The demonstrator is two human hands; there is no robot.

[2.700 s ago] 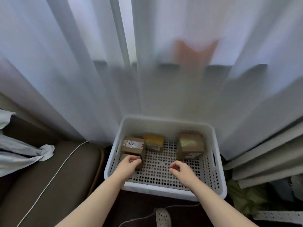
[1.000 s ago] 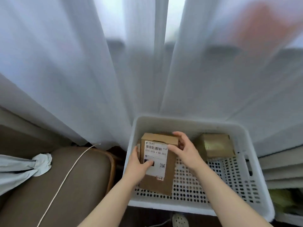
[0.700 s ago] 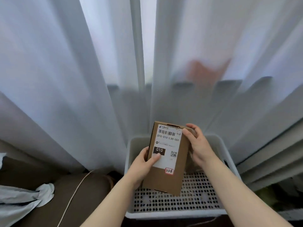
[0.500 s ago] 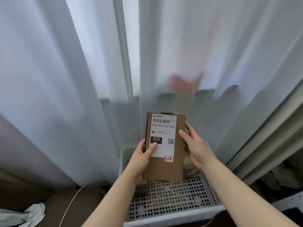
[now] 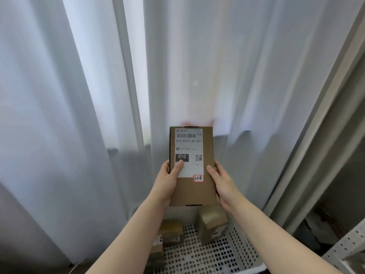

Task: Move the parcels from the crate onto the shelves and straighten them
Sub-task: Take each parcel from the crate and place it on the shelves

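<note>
Upright at the lower centre of the frame, the brown cardboard parcel [image 5: 192,191] is raised in front of us, above the crate [image 5: 244,252]. Its broad face is turned to us. A white shipping label [image 5: 189,147] covers the upper part, with a barcode, the number 010-010-L30-551, a black block reading 010 and a small QR code. A red-edged sticker [image 5: 198,178] at the label's lower right corner reads 3-3-8. The finer print on the label is too small to read.

Our left hand [image 5: 167,180] grips the parcel's left edge, thumb pressed on the label under the black block, fingers wrapped behind and out of sight. Our right hand [image 5: 221,182] holds the right edge, thumb on the front face, fingers mostly hidden behind the box.

Below, the white perforated crate is cut off by the bottom edge and partly covered by our forearms. In it a taped parcel [image 5: 212,222] stands just under the held one; two smaller parcels [image 5: 171,232] to its left are blurred.

White curtains [image 5: 79,95] fill the rest. A faint reddish shape [image 5: 197,123] behind them, just above the parcel, we cannot make out. A perforated shelf [image 5: 347,248] is clipped at the lower right corner.
</note>
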